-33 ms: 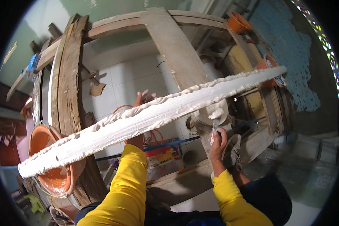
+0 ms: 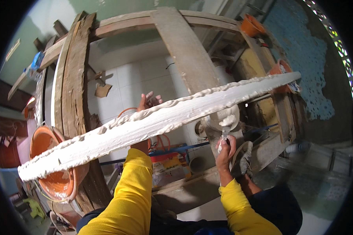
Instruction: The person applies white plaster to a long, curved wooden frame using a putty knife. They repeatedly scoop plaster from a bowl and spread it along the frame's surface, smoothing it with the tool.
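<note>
A long narrow strip smeared with white plaster runs slantwise across the view, with thick ridges along its edges. My left hand reaches beneath it; the fingers show past its far edge, stretched and apart. The palm is hidden by the strip, so I cannot tell how far it bears the weight. Closed fingers of my right hand grip a putty knife, its blade pointing away from me. A lump of white plaster lies at the blade, over a pale round container below the strip.
A wooden plank spans the timber frame. Rough beams stand left, near an orange bucket under the strip's left end. Another orange bucket is by its right end, one more behind. Pale tiled floor lies below.
The view has shifted slightly, so the timber frame appears a little farther right. Both hands keep nearly the same places, and the putty knife stays in my right hand.
</note>
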A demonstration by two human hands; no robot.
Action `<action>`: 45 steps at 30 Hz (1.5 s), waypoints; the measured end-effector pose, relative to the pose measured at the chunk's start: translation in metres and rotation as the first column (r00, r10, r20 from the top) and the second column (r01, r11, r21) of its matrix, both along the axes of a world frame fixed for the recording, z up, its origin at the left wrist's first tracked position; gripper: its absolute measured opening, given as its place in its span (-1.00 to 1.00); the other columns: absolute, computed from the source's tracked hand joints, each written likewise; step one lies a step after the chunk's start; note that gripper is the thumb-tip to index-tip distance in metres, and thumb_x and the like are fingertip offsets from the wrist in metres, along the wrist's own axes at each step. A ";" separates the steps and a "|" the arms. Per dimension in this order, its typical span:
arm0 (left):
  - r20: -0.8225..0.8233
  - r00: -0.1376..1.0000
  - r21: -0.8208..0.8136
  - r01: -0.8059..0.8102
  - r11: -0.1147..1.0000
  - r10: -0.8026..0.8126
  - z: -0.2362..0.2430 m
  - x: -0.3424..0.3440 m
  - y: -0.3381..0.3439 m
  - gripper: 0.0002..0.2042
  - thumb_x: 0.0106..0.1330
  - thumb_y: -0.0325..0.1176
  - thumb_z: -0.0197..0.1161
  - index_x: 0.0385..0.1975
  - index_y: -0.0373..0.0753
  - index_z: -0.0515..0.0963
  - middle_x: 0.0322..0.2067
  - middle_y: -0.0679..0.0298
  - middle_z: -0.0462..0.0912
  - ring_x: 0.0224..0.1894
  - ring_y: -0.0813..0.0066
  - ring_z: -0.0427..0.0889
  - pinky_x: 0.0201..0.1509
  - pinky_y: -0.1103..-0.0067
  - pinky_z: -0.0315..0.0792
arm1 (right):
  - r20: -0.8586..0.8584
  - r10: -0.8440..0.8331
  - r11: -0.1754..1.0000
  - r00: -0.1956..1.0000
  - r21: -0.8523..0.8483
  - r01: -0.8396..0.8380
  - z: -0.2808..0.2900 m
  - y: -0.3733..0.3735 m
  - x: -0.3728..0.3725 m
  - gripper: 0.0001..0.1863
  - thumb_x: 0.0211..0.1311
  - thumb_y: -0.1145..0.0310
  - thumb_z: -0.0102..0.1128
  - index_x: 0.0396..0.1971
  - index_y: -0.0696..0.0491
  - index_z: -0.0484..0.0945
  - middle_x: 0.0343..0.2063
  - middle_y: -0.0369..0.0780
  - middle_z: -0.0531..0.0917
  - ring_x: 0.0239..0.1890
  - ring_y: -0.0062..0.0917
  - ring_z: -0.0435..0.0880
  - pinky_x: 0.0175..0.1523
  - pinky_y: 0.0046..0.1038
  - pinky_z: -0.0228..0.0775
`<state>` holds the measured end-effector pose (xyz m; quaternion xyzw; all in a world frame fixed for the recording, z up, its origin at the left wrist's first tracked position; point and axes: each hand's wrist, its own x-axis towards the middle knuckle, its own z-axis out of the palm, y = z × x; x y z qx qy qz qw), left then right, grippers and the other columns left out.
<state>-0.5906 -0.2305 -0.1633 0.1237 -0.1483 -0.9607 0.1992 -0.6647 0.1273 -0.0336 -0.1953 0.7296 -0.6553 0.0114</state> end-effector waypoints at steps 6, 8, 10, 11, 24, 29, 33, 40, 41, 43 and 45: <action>0.210 0.964 -0.001 -0.168 0.986 0.164 0.021 0.044 -0.018 -0.42 0.50 0.19 0.02 0.28 -0.15 0.32 0.09 0.01 0.59 0.11 0.14 0.63 0.16 0.08 0.59 | 0.042 0.208 0.963 0.977 -0.186 -0.197 0.023 -0.065 0.074 -0.74 0.44 0.25 -0.01 -0.07 0.11 0.29 -0.43 -0.16 0.52 -0.52 -0.56 0.44 -0.38 -0.46 0.40; 0.133 0.971 0.033 -0.204 0.978 0.198 0.017 0.059 -0.012 -0.45 0.53 0.18 -0.03 0.22 -0.16 0.40 0.11 0.00 0.58 0.16 0.09 0.60 0.27 0.08 0.52 | -0.004 0.200 0.959 0.980 -0.202 -0.197 0.020 -0.082 0.085 -0.75 0.47 0.38 -0.10 0.02 0.18 0.29 -0.27 -0.15 0.56 -0.38 -0.60 0.44 -0.21 -0.50 0.41; 0.132 0.965 0.010 -0.228 0.974 0.225 0.016 0.068 -0.009 -0.48 0.55 0.15 -0.06 0.19 -0.17 0.44 0.09 -0.01 0.60 0.16 0.08 0.61 0.25 0.09 0.54 | 0.038 0.209 0.959 0.977 -0.205 -0.197 0.017 -0.096 0.095 -0.73 0.47 0.40 -0.12 0.04 0.24 0.32 -0.16 -0.13 0.53 -0.26 -0.54 0.44 -0.09 -0.47 0.41; 0.130 0.963 0.019 -0.239 0.971 0.234 0.019 0.069 -0.002 -0.49 0.55 0.14 -0.06 0.18 -0.17 0.45 0.08 -0.01 0.61 0.16 0.08 0.61 0.24 0.09 0.55 | 0.059 0.198 0.966 0.978 -0.183 -0.185 0.015 -0.104 0.099 -0.72 0.46 0.40 -0.12 0.04 0.24 0.33 -0.15 -0.12 0.53 -0.25 -0.51 0.44 -0.07 -0.44 0.42; 0.227 0.913 0.011 -0.350 0.937 0.338 0.055 0.106 -0.014 -0.44 0.53 0.14 0.01 0.23 -0.24 0.36 0.15 -0.07 0.52 0.25 0.02 0.52 0.33 0.09 0.46 | -0.252 0.274 0.929 0.928 0.318 -0.188 -0.013 -0.160 0.161 -0.80 0.39 0.53 0.13 -0.17 0.20 0.28 -0.25 -0.03 0.35 -0.26 -0.12 0.36 -0.11 -0.17 0.27; 0.202 0.909 0.020 -0.375 0.927 0.363 0.030 0.122 -0.036 -0.41 0.51 0.19 0.01 0.21 -0.24 0.37 0.14 -0.10 0.53 0.25 -0.03 0.52 0.35 0.04 0.42 | -0.291 0.363 0.903 0.885 0.344 -0.258 -0.014 -0.165 0.177 -0.75 0.36 0.48 0.23 -0.15 0.21 0.33 -0.21 0.00 0.41 -0.16 -0.07 0.42 0.00 -0.11 0.31; 0.158 0.910 0.028 -0.392 0.920 0.383 0.027 0.132 -0.040 -0.40 0.51 0.18 0.01 0.25 -0.23 0.32 0.17 -0.08 0.51 0.25 0.01 0.50 0.33 0.05 0.43 | -0.268 0.419 0.883 0.868 0.342 -0.321 -0.010 -0.165 0.188 -0.73 0.32 0.50 0.25 -0.09 0.20 0.37 -0.15 0.02 0.46 -0.13 -0.05 0.45 0.04 -0.06 0.32; 0.117 0.917 0.011 -0.384 0.923 0.381 0.022 0.156 -0.046 -0.37 0.52 0.20 -0.02 0.32 -0.19 0.28 0.18 -0.02 0.50 0.25 0.15 0.50 0.32 0.14 0.43 | -0.222 0.387 0.909 0.895 0.257 -0.329 0.006 -0.170 0.191 -0.72 0.29 0.50 0.28 -0.11 0.22 0.41 -0.15 0.04 0.50 -0.09 -0.02 0.46 0.07 -0.06 0.34; 0.068 0.933 0.029 -0.356 0.934 0.353 0.020 0.155 -0.049 -0.38 0.52 0.20 -0.03 0.32 -0.19 0.30 0.19 -0.02 0.50 0.25 0.14 0.50 0.32 0.15 0.43 | -0.295 0.388 0.905 0.873 0.301 -0.301 0.007 -0.174 0.181 -0.69 0.26 0.51 0.32 -0.10 0.22 0.41 -0.17 0.03 0.51 -0.09 -0.02 0.47 0.05 -0.06 0.35; 0.103 0.934 0.021 -0.347 0.938 0.343 0.016 0.155 -0.047 -0.40 0.53 0.19 -0.05 0.30 -0.19 0.32 0.21 -0.04 0.49 0.25 0.12 0.50 0.33 0.12 0.42 | -0.386 0.400 0.904 0.831 0.317 -0.288 -0.005 -0.171 0.179 -0.66 0.21 0.52 0.36 -0.10 0.22 0.42 -0.18 0.02 0.51 -0.09 -0.02 0.47 0.04 -0.05 0.35; 0.114 0.928 0.005 -0.358 0.934 0.355 0.013 0.152 -0.049 -0.40 0.54 0.18 -0.07 0.30 -0.20 0.33 0.24 -0.06 0.47 0.27 0.09 0.49 0.34 0.10 0.39 | -0.435 0.421 0.897 0.796 0.327 -0.296 -0.012 -0.168 0.176 -0.67 0.19 0.56 0.32 -0.10 0.22 0.40 -0.18 0.03 0.49 -0.10 0.01 0.46 0.03 -0.04 0.34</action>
